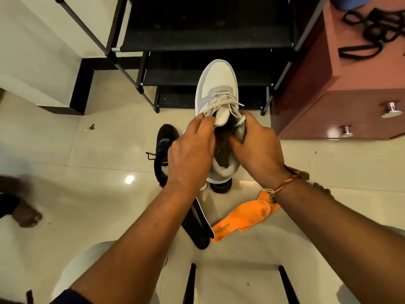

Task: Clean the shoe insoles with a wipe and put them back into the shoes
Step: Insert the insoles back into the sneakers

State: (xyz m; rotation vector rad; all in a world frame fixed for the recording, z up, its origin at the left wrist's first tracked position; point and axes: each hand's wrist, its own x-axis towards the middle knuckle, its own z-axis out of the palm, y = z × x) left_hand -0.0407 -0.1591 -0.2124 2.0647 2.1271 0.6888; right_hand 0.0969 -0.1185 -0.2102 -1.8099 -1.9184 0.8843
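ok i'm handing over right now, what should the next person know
Hands: left hand pinches the white sneaker near its tongue; right hand grips its collar, holding the mouth open.
Things: black shoe lies on the floor to the left; black insole and orange insoles lie on the floor below, out of any shoe.
Done: no wipe in view; cannot tell whether they are cleaned.
Left: put the insoles back in.
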